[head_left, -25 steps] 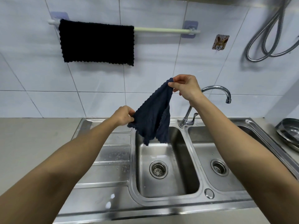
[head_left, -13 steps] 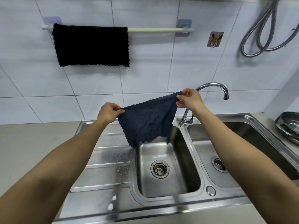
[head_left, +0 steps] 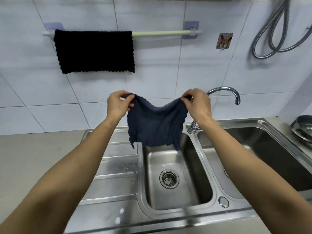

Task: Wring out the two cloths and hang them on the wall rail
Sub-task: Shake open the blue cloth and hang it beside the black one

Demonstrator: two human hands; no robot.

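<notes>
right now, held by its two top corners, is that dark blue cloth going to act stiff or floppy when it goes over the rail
Probably floppy: the dark blue cloth sags between the left hand and right hand, its lower edge hanging unevenly. It likely drapes over the rail easily, as the black cloth does. Likely light: the fingers only pinch its corners.

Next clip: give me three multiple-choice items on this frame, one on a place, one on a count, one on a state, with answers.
1. Where does the black cloth hang?
A. left part of the rail
B. over the tap
C. in a basin

2. How many sink drains show?
A. one
B. two
C. four

3. How is the blue cloth held?
A. balled in one fist
B. spread between both hands by its top corners
C. lying on the drainboard

Answers:
1 A: it covers the rail's left part.
2 B: one strainer in the middle basin, another's edge beside the right arm.
3 B: left hand and right hand each pinch a corner.
</notes>
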